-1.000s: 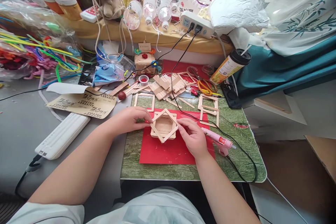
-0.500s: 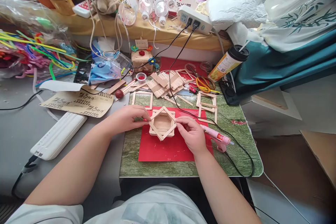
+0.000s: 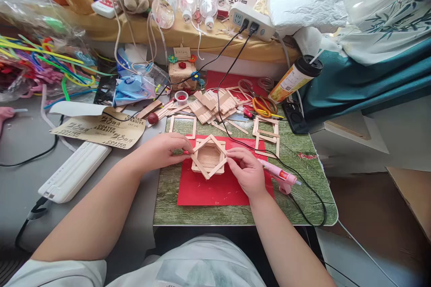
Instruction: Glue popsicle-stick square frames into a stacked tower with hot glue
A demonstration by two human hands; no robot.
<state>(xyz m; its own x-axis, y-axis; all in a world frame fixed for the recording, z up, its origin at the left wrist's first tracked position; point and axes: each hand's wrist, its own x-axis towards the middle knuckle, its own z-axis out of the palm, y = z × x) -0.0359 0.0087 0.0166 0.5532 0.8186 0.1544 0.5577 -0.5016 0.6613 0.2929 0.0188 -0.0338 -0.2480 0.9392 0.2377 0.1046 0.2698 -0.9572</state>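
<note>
A small box of stacked craft-stick squares [image 3: 208, 175] rests on a red sheet [image 3: 215, 195], its top square frame turned like a diamond over the layers below. My left hand [image 3: 171, 149] pinches the left corner of that top frame. At the opposite corner, my right hand [image 3: 247, 170] grips the frame between thumb and fingers. A pink glue gun [image 3: 278, 172] lies just right of my right hand, on the green wood-patterned board [image 3: 296, 206].
Loose craft sticks [image 3: 212, 105], square stick frames [image 3: 182, 126], orange scissors [image 3: 264, 106] and a drink cup [image 3: 294, 80] lie beyond. Black cables cross the board on the right. Sandpaper [image 3: 97, 130] and a white power bank-like block [image 3: 74, 171] are at the left.
The view has shifted slightly, and a pink tool tip now shows at the far left edge. Both hands keep the same hold on the frame.
</note>
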